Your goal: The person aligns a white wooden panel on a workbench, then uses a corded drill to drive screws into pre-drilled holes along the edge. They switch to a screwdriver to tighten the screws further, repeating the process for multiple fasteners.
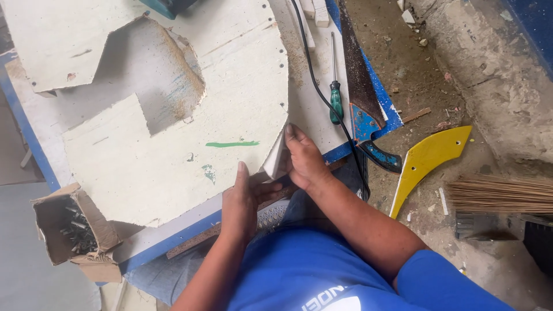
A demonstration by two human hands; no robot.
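The left hand lies flat on the near edge of a big white board, fingers stretched out, holding nothing. The right hand presses a small white piece against the board's round edge, fingers closed around it. The board lies on a blue-edged surface. Just past the right fingers lie a green screwdriver and a saw. Well off from the left fingers sits a cardboard box of screws.
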